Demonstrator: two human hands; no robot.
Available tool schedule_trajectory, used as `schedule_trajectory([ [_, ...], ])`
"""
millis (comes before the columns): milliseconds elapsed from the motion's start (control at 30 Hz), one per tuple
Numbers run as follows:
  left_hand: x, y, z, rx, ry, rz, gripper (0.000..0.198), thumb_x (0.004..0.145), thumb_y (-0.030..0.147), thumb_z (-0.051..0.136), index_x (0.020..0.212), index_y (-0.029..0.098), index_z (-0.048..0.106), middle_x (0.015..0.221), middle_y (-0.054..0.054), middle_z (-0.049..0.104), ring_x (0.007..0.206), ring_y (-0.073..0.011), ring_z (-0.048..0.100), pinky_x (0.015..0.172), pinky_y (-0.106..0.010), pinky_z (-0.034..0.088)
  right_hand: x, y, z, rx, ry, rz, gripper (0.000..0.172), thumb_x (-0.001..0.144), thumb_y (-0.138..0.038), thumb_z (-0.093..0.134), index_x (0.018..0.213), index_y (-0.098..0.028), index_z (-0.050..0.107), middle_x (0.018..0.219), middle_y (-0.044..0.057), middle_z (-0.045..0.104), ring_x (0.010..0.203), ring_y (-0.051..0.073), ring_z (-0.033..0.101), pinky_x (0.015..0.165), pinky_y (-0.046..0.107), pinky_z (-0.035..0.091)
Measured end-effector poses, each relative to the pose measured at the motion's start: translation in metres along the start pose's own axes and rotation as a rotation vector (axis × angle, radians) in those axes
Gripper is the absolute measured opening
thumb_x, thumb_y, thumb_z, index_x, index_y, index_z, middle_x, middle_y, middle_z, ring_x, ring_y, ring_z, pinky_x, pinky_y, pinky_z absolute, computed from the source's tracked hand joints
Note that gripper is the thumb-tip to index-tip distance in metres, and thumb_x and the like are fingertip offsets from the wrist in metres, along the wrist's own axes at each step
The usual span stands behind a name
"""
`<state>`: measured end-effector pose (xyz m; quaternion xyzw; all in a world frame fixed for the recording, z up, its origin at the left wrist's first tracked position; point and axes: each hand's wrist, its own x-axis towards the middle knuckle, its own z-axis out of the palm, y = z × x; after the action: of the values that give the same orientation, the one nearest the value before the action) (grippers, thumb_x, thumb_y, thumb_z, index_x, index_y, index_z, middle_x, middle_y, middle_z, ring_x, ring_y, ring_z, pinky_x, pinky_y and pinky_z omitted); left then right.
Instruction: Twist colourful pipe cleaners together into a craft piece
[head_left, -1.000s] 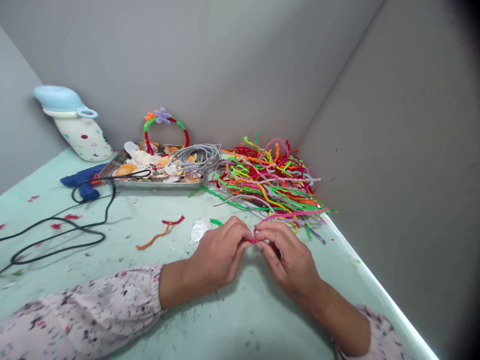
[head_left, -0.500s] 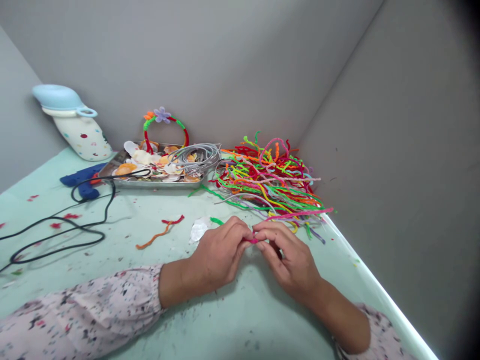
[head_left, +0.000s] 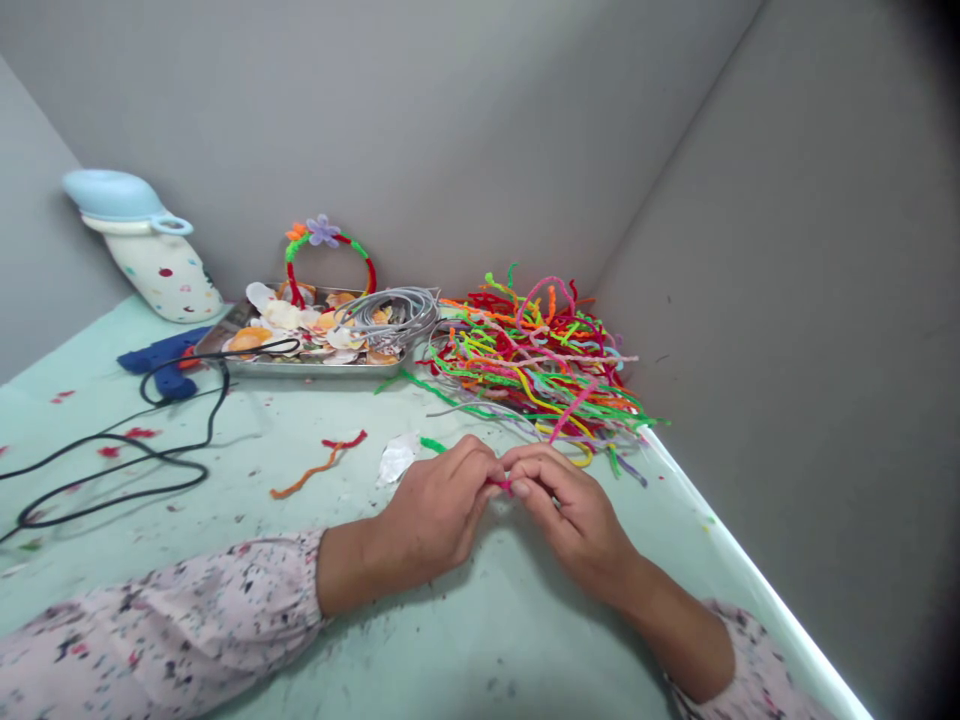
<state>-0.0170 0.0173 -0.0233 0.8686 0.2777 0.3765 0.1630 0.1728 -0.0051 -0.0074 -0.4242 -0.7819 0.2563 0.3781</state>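
Both hands meet over the front middle of the table, fingertips nearly touching. Between them is a pink pipe cleaner (head_left: 501, 487), pinched by my left hand (head_left: 439, 505) and by my right hand (head_left: 581, 520). A pink length rises behind my right fingers toward the pile; most of the held part is hidden by fingers. Just behind my left hand a green pipe cleaner end (head_left: 433, 444) pokes out beside a flat whitish piece (head_left: 398, 459). Farther left lies a twisted orange and red pipe cleaner (head_left: 319, 466).
A heap of coloured pipe cleaners (head_left: 540, 350) lies at the back right. Left of it, a metal tray (head_left: 315, 370) holds shells, coiled grey wire (head_left: 397, 315) and a flowered hoop (head_left: 373, 270). A blue glue gun (head_left: 169, 355), black cord (head_left: 112, 437) and bottle (head_left: 161, 265) occupy the left.
The free pink end has swung from pointing right to pointing steeply up behind my right hand. My fingers have shifted slightly on the pinched part; both hands stay in nearly the same place.
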Motion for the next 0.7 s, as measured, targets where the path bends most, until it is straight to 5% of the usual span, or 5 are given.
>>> schedule_trajectory([
  [433,0.0015,0.0017,-0.0014,-0.159,-0.024,-0.138,0.015,0.095,0.02,0.041,0.103,0.017,0.053,0.094,-0.007,0.056,0.091,-0.019,0.053,0.08,-0.033,0.045,0.0002,0.0055,0.006,-0.152,0.156,-0.098,0.009,0.092,-0.019,0.049,0.093,-0.021,0.058,0.1,0.007,0.061,0.097,0.019,0.059,0.085,0.034,0.049],
  [700,0.001,0.002,-0.0003,-0.174,-0.01,-0.176,0.014,0.095,0.018,0.04,0.096,0.017,0.054,0.089,-0.006,0.055,0.087,-0.018,0.053,0.076,-0.031,0.045,-0.0009,0.0094,0.0071,-0.144,0.203,-0.081,0.012,0.09,-0.02,0.054,0.102,-0.021,0.057,0.102,0.008,0.06,0.085,0.017,0.062,0.065,0.027,0.052],
])
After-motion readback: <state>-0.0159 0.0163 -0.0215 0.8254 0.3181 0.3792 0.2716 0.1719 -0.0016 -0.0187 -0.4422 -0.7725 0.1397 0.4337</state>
